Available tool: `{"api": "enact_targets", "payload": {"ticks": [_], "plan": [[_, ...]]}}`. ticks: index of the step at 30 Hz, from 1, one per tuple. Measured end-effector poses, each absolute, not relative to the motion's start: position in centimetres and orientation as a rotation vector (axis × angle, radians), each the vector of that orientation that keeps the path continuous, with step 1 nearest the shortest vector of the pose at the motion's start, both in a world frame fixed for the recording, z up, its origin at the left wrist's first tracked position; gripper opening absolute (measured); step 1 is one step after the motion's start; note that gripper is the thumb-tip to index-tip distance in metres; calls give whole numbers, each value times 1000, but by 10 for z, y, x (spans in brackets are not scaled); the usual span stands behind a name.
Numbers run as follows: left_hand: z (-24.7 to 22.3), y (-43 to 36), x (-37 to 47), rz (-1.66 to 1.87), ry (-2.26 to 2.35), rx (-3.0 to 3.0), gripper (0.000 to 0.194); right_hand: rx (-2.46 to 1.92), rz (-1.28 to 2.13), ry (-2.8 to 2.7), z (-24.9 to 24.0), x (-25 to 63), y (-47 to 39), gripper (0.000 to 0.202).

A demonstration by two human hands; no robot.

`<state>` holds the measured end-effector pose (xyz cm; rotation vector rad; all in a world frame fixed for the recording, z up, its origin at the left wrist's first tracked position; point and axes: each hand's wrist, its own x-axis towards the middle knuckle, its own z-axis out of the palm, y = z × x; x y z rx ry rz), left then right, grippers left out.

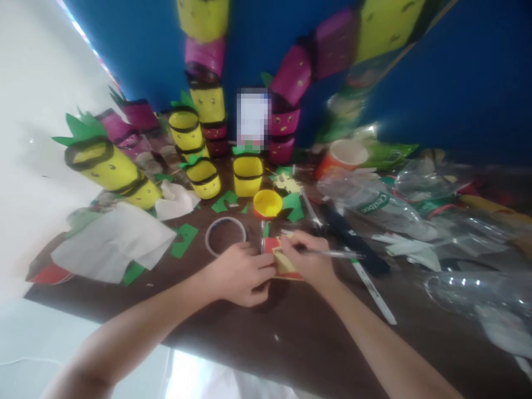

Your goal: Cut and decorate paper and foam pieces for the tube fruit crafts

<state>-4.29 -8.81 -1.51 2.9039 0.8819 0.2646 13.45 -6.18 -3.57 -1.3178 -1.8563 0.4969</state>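
On the dark brown table (199,321), a small piece of red and pale-yellow paper (286,266) lies between my hands. My left hand (247,274) has its fingers curled on the paper's left edge, holding it against the table. My right hand (311,257) is closed round a clear-barrelled pen (341,254), which slants back to the right. Its tip, at the paper, is hidden by my fingers. Just beyond stands a small yellow cup with a red outside (267,204). A roll of tape (225,235) lies beside my left hand.
Yellow bottle-made containers with green leaf tops (114,169) stand at the back left, near magenta ones (286,119). Clear plastic bottles (382,208), a white-and-green cutter-like strip (376,293) and dark scissors-like handles (353,238) lie right. White paper (114,241) and green scraps (183,240) lie left.
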Motion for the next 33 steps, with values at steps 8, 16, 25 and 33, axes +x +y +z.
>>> {"api": "enact_targets", "payload": {"ticks": [8, 16, 25, 33], "plan": [[-16, -88, -43, 281, 878, 2905, 17, -1307, 517, -1859, -35, 134, -62, 34], [-16, -88, -44, 262, 883, 2905, 18, -1305, 541, -1863, -36, 135, -62, 34], [-16, -88, -43, 257, 881, 2905, 18, -1296, 555, -1860, -36, 135, -62, 34], [-13, -89, -43, 205, 891, 2899, 19, -1300, 550, -1872, -34, 135, -62, 34]]}}
